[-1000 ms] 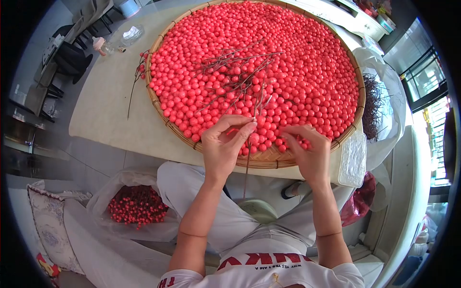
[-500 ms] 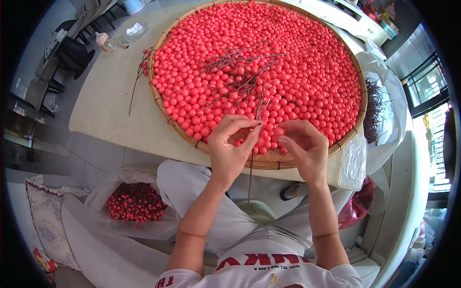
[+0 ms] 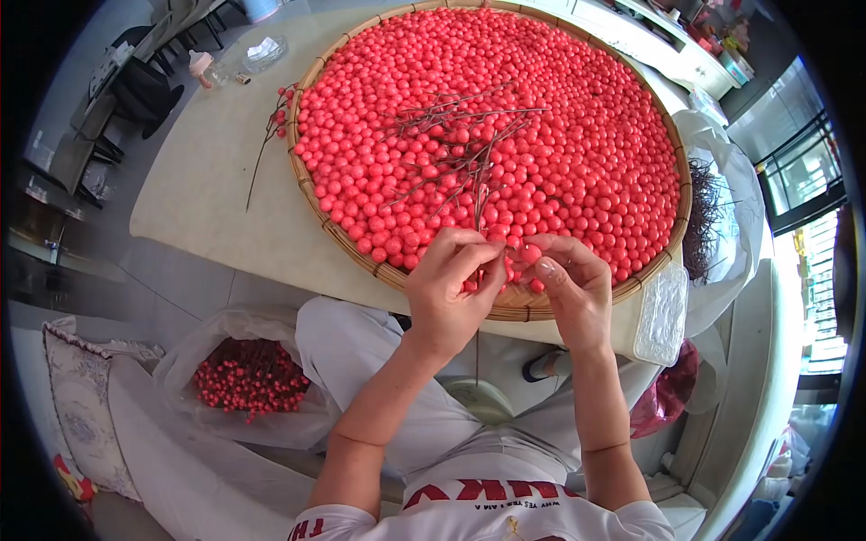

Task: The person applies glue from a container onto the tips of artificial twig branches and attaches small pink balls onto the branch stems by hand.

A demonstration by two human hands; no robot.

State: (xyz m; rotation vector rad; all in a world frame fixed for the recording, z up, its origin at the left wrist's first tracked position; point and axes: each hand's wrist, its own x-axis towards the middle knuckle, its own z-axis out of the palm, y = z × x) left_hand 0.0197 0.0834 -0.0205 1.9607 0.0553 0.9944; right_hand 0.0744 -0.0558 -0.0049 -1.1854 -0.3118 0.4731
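Over the near rim of a round bamboo tray (image 3: 528,310) full of red berry-like balls (image 3: 577,117), my two hands are close together. My left hand (image 3: 451,288) is closed, thumb and forefinger pinching a thin brown branching stem (image 3: 478,212) whose lower end hangs below the rim. A single red ball (image 3: 530,253) sits between the thumb and fingers of my right hand (image 3: 577,288), close to my left fingertips. Whether this ball touches a twig of the stem I cannot tell. More bare brown stems (image 3: 469,153) lie on the balls beyond my hands.
The tray rests on a cream table (image 3: 194,194). A stem with red balls (image 3: 273,122), a baby bottle (image 3: 206,70) and a glass dish (image 3: 264,54) are on its left. A bag of berried stems (image 3: 253,374) stands at lower left; bare stems (image 3: 702,216) fill a bag at right.
My right hand has moved left toward my left hand, with the red ball now showing between its fingertips. My left hand has shifted slightly right and down with the stem.
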